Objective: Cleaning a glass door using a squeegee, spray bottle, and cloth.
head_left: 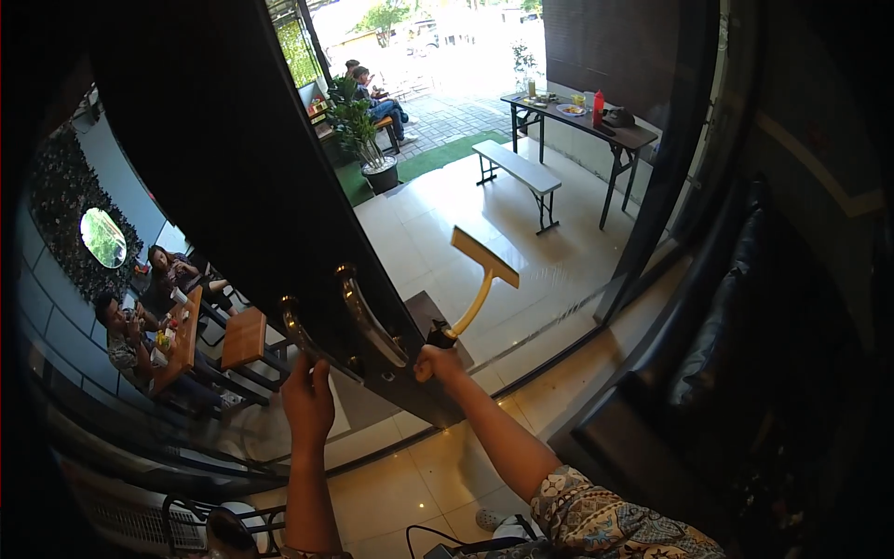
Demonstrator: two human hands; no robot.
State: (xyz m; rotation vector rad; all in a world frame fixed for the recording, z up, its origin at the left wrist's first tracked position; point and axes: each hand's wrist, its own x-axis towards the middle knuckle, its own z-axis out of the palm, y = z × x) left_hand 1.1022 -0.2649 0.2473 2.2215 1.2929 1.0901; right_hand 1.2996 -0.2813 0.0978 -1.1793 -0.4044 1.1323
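My right hand (440,363) is closed around the grip of a squeegee (482,293) with a pale yellow curved neck and a wide flat head. The head points up and away, in front of the glass. A black piece shows at the neck just above my fist. My left hand (307,401) is closed at the near, curved metal door handle (296,328), its fingers bent about the bar and partly hidden. A second shiny handle (365,317) stands beside it on the dark door frame (233,158), between my two hands.
Beyond the glass stand a white bench (517,168), a folding table (596,126) with a red bottle and plates, and a potted plant (380,172). People sit at a wooden table (182,345) on the left. A black padded sofa (670,401) is at my right.
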